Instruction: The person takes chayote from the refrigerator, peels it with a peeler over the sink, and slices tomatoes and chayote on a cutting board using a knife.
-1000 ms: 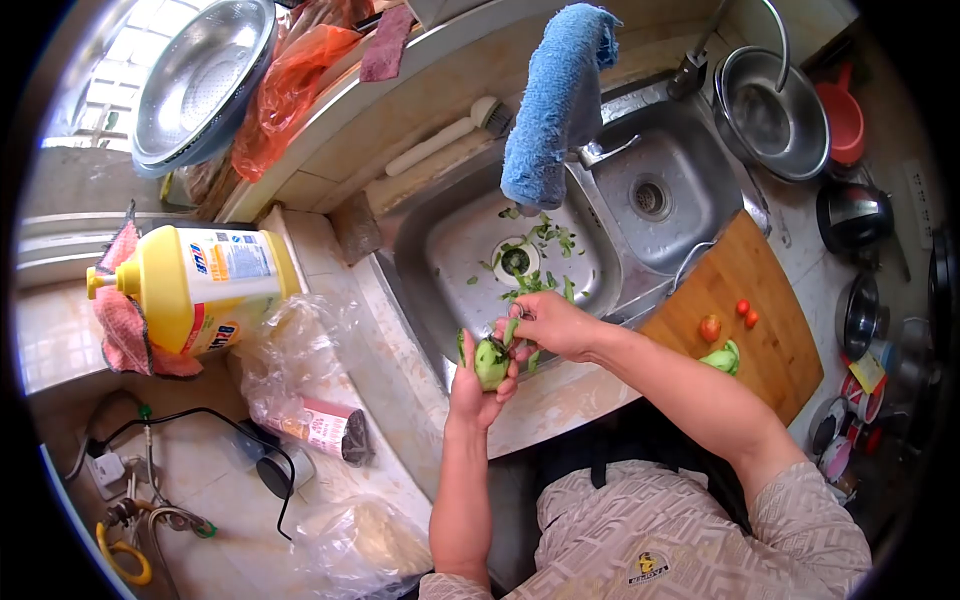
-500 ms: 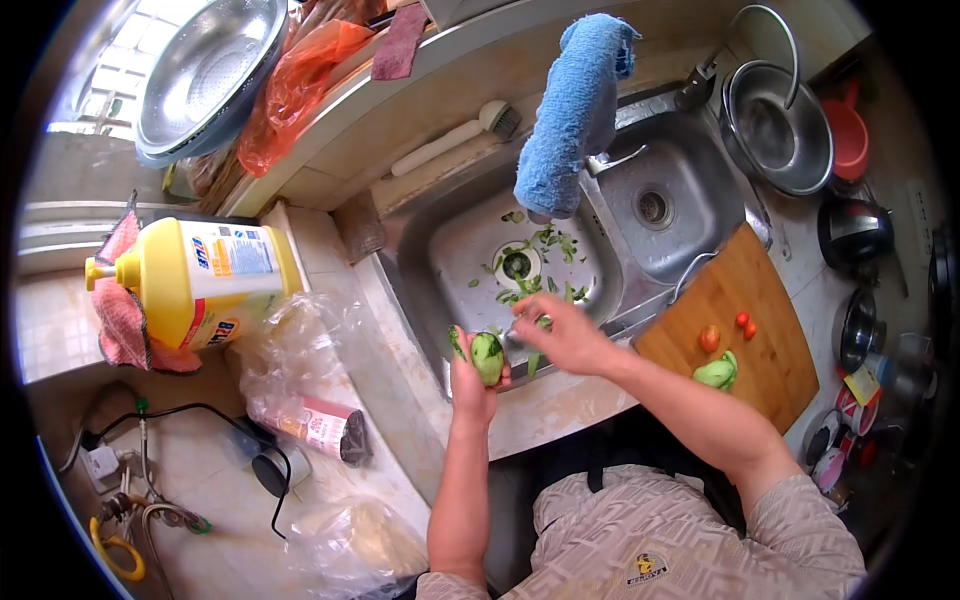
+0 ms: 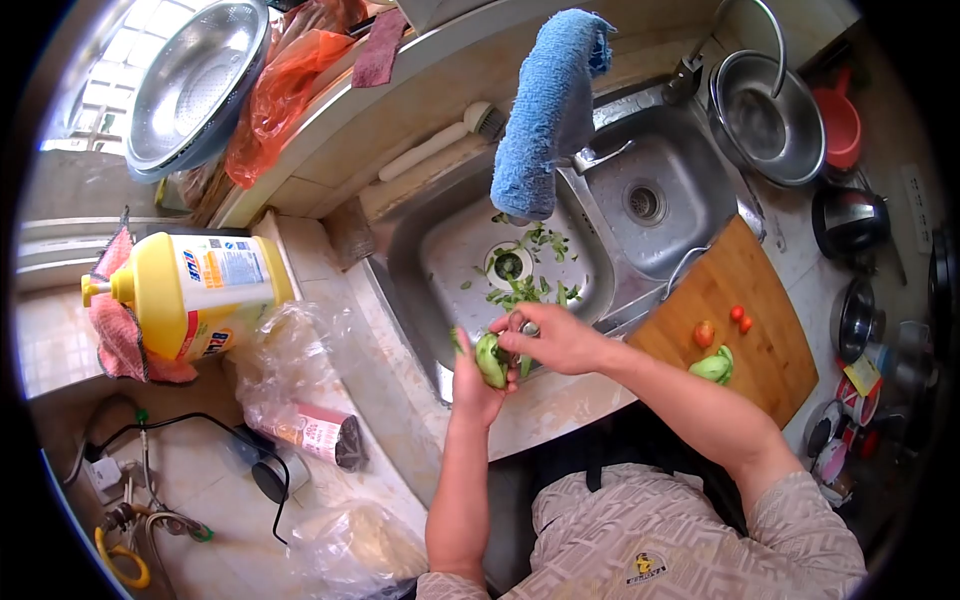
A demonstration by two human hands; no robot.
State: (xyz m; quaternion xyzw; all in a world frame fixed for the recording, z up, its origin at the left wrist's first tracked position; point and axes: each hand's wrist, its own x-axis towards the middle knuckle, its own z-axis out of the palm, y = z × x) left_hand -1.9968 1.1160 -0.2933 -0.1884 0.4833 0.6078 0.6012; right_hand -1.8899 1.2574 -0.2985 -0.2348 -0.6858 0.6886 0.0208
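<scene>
Over the near edge of the large sink basin (image 3: 420,250), my left hand (image 3: 478,388) holds a green vegetable (image 3: 491,361) with its fingers wrapped round it. My right hand (image 3: 550,338) is closed at the vegetable's upper right side, around something small with a ring-like metallic end; the rest of it is hidden by the fingers. Green peelings (image 3: 540,290) lie in the basin around the drain (image 3: 508,266). To the right, a wooden cutting board (image 3: 770,350) holds another green vegetable (image 3: 712,366), a larger tomato (image 3: 704,333) and small red tomatoes (image 3: 741,318).
A blue towel (image 3: 545,120) hangs over the faucet above the basin. Metal bowls (image 3: 768,120) stand behind the smaller sink. At left are a yellow bottle (image 3: 205,290), plastic bags (image 3: 290,370) and a pink-labelled package (image 3: 325,432). A brush (image 3: 440,145) lies behind the sink.
My right hand moved away from the vegetable, then came back against it. My left hand still holds the vegetable, which has turned slightly. The camera view has shifted a little.
</scene>
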